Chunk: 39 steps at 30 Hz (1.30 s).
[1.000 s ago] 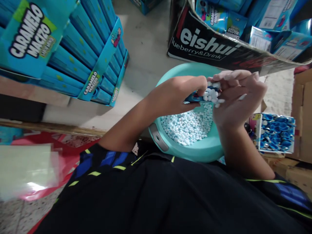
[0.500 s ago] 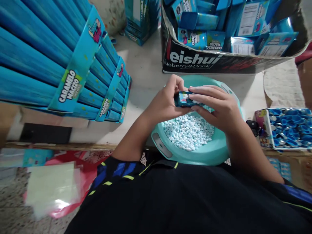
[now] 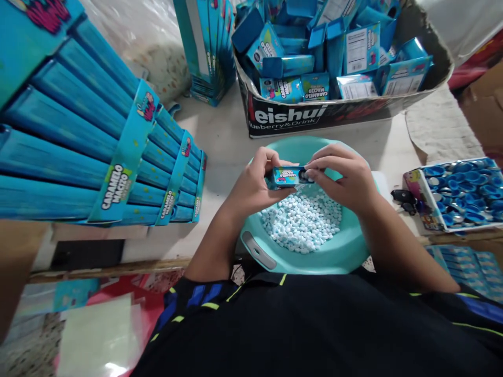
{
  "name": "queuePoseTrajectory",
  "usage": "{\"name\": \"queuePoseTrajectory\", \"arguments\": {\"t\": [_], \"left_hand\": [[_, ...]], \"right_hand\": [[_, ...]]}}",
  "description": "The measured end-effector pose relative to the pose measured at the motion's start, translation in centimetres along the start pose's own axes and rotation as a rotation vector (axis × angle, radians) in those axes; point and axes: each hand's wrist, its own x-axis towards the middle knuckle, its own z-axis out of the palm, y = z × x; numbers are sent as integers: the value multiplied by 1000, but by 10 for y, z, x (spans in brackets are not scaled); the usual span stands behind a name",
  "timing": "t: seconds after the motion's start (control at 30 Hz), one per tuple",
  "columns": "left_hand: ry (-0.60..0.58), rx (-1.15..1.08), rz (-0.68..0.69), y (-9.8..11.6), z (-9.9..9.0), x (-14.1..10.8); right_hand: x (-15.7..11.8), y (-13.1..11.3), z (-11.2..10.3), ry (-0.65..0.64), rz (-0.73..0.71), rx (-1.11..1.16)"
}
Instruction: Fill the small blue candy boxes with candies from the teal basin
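Over a turquoise basin (image 3: 349, 246), my left hand (image 3: 257, 183) is closed round a small blue candy box (image 3: 286, 177) that lies on its side, its printed face showing. The fingers of my right hand (image 3: 341, 175) pinch the box's right end, where a dark opening or flap shows; whether something small is between these fingers is unclear. Below both hands, many small white and pale blue candies (image 3: 302, 220) fill the bottom of the basin.
A black carton (image 3: 291, 118) full of blue boxes stands behind the basin. Stacked blue packs (image 3: 113, 193) rise at left. A tray of blue caps (image 3: 463, 193) and a black object (image 3: 404, 199) sit at right. Plastic sheets (image 3: 98, 335) lie below the table edge.
The box has turned so that its printed face shows. My right hand has drawn back from over it to its right end. The view has shifted, showing more of the table's back.
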Motion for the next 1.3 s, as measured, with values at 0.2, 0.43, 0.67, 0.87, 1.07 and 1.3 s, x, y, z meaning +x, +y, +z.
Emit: {"name": "queuePoseTrajectory", "arguments": {"t": [0.2, 0.43, 0.67, 0.87, 1.07, 1.3], "left_hand": [[-21, 15, 13, 3, 0, 1], [63, 17, -19, 0, -5, 2], [190, 86, 344, 5, 0, 4], [-15, 730, 242, 2, -12, 6], [-246, 1049, 103, -12, -13, 31], [-158, 1126, 30, 3, 5, 41]], "right_hand": [[-1, 3, 11, -66, 274, 211], [0, 1, 7, -284, 306, 413], [2, -7, -2, -195, 63, 236], [-33, -31, -75, 266, 231, -163], [-113, 12, -118, 504, 564, -473], [-152, 67, -88, 438, 721, -258]]}}
